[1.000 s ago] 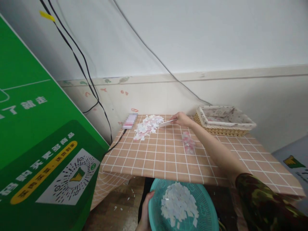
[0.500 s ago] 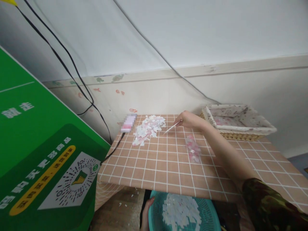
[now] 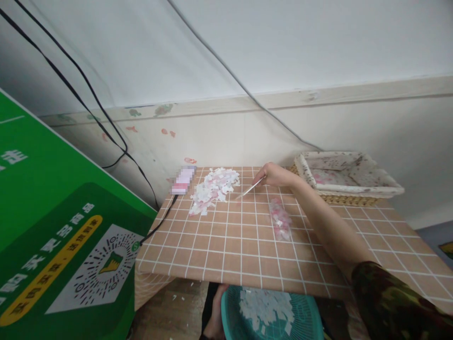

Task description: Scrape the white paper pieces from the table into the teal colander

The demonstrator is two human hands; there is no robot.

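Observation:
My right hand (image 3: 274, 174) pinches a thin, pale, pointed tool (image 3: 250, 188) above the far part of the table. Its tip points down and left, just right of a heap of small white and pink paper-like pieces (image 3: 215, 186). My left hand (image 3: 218, 309) grips the left rim of a teal plastic basket (image 3: 306, 314) below the table's front edge; its fingers are partly hidden. White pieces (image 3: 265, 309) lie inside that basket. A clear packet with pink pieces (image 3: 280, 219) lies flat on the table, left of my right forearm.
A wicker basket with a cloth lining (image 3: 350, 191) stands at the back right, with pink pieces inside. A phone with a blurred screen and a cable (image 3: 183, 180) lies at the back left. The checked tablecloth (image 3: 212, 250) covers the table. A green sign (image 3: 71, 189) stands left.
The whole view has shifted slightly, so the table items appear a little further left. My right hand still holds the pointed tool near the heap, and my left hand stays at the teal basket.

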